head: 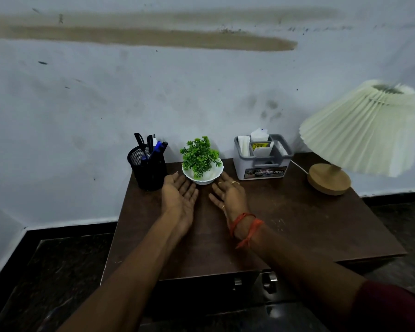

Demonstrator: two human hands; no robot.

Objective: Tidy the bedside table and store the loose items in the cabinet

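Both hands, left (pixel 179 196) and right (pixel 229 195), lie spread, palms up, empty, flanking the small green plastic plant in its white scalloped bowl (pixel 201 164) at the dark wooden table's (pixel 297 224) 12 o'clock edge; probably light, rigid, best cupped by the bowl.

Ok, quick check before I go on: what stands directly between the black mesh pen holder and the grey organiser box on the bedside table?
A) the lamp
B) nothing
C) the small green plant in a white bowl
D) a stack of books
C: the green plant in its white bowl stands between the black mesh pen holder and the grey organiser box, while the lamp stands further right.
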